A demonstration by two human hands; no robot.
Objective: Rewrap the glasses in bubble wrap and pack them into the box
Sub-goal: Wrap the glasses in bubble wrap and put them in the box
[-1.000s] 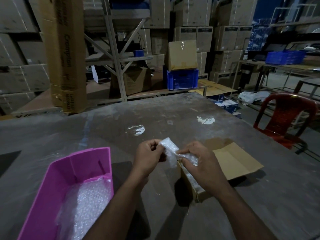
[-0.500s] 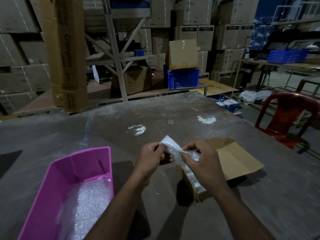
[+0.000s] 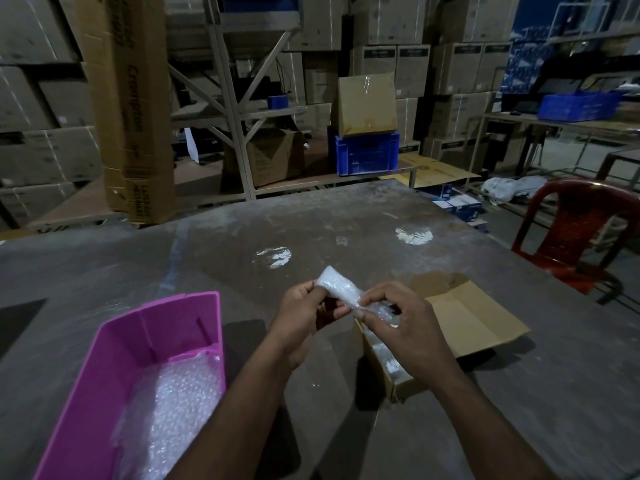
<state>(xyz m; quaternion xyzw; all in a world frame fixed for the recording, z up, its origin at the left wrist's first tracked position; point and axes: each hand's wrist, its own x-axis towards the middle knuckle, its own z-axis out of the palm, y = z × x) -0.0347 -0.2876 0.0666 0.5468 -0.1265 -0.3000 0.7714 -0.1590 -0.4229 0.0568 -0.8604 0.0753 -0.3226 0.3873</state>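
- At the centre of the frame both hands hold one small bundle (image 3: 341, 289) of bubble wrap in the air above the desk (image 3: 346, 220); the glasses inside cannot be seen through the wrap.
- The left hand (image 3: 304, 317) pinches the bundle's upper-left end between thumb and curled fingers, probably to keep that end from turning.
- The right hand (image 3: 401, 323) curls its fingers round the lower-right end, where loose wrap bunches up; this looks like the side doing the rolling or tucking.
- The bundle lies tilted, its upper end toward the top of the frame, and hangs just over the near corner of the box (image 3: 450, 323), so the drop in should be short.
- The box sits at lower right of centre with its flap laid open to the right, which keeps the mouth free; pale wrapped pieces (image 3: 388, 362) already line its left side.
- The pink bin (image 3: 114, 358) at lower left holds a heap of loose wrap (image 3: 180, 393) within the left hand's reach, likely the supply for further bundles.
- Judging by this, the wrap is nearly closed and packing is partly done.
- A red chair (image 3: 581, 230) stands at the right edge, and cartons fill the shelves across the top.
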